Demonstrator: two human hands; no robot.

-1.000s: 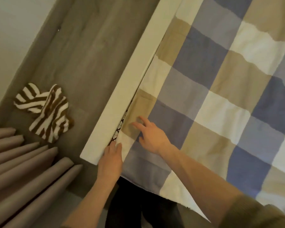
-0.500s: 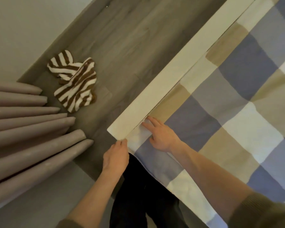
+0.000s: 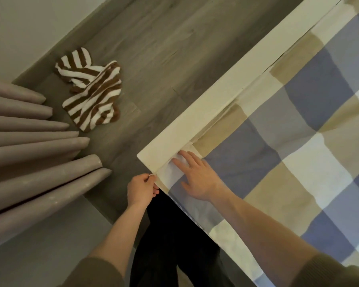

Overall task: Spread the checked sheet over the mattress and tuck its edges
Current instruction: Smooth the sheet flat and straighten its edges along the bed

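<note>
Head view: left hand (image 3: 140, 189) in pinch grip on checked sheet (image 3: 288, 154) corner, right hand (image 3: 197, 177) flat, fingers spread.

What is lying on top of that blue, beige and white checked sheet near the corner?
The right hand lies flat on the blue, beige and white checked sheet, while the left hand pinches its corner. The mattress below is hidden by the sheet.

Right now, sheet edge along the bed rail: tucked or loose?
Mostly tucked: the sheet edge disappears behind the rail. The near corner is loose, pinched by the left hand.
</note>
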